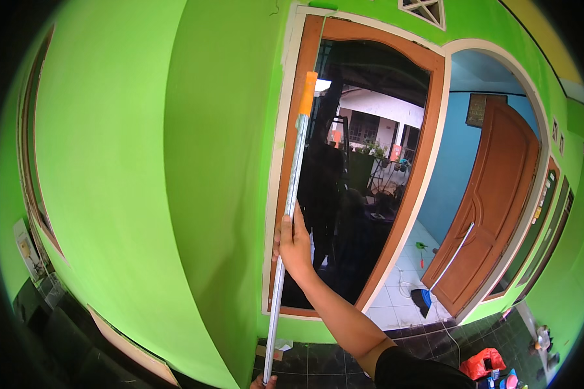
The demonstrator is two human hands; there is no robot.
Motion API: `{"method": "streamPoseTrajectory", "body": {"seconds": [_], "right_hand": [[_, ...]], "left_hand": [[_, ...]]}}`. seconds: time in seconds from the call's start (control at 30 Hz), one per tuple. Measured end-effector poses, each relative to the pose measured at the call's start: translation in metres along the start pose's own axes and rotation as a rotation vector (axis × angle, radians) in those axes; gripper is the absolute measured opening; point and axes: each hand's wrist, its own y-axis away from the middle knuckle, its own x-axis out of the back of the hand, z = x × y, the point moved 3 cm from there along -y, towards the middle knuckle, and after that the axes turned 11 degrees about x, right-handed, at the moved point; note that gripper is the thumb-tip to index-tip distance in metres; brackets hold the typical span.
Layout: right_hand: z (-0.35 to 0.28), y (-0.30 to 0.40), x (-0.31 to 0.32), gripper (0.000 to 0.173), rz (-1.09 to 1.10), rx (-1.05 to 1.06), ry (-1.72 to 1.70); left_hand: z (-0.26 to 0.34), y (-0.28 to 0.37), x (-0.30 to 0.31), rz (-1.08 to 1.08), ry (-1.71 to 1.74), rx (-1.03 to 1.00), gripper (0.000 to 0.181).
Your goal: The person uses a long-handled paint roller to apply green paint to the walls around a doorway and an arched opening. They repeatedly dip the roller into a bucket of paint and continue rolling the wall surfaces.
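A paint roller with an orange handle (308, 93) is fixed on the end of a long metal pole (297, 163). Its thin wire frame (319, 46) runs up to the green roller head (316, 6), which lies against the wall just above the white window frame (370, 24). My right hand (294, 243) grips the pole around its middle, arm stretched out. At the bottom edge of the view, my left hand (264, 382) holds the pole's lower end, mostly cut off. Behind the pole stands a dark glass pane (370, 219) in a brown wooden frame (430, 121), mirroring a house and plants.
Left of the window a bright green wall (209, 170) juts out. On the right, an arched doorway with a brown wooden door (501, 194) stands ajar; a broom (422, 301) leans there. A red plastic bag (483, 363) lies on dark floor tiles (326, 360). A cable (450, 335) crosses the threshold.
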Motion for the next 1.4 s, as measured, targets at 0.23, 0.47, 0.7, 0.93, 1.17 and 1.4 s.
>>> {"method": "streamPoseTrajectory", "body": {"seconds": [0.23, 0.47, 0.7, 0.93, 1.17, 1.4], "right_hand": [[-0.013, -0.012, 0.007, 0.055, 0.002, 0.026, -0.095], [-0.011, -0.007, 0.021, 0.055, 0.02, 0.005, -0.003], [-0.01, 0.001, 0.023, 0.055, 0.023, -0.024, 0.015], [-0.007, 0.011, 0.028, 0.057, 0.006, -0.05, 0.059], [-0.008, 0.008, 0.028, 0.06, 0.051, -0.039, 0.019], [-0.006, 0.004, 0.027, 0.057, 0.024, -0.007, 0.031]], "left_hand": [[0.02, 0.0, 0.003, 0.105, -0.018, -0.081, 0.067], [-0.011, -0.008, -0.018, 0.072, 0.088, -0.16, 0.061], [-0.012, -0.004, -0.024, 0.03, 0.177, -0.108, 0.053], [-0.013, 0.006, -0.028, 0.025, 0.211, -0.146, 0.047], [-0.005, 0.007, -0.027, 0.057, 0.178, -0.162, 0.047], [-0.017, -0.006, -0.026, -0.027, 0.169, -0.046, 0.046]]}}
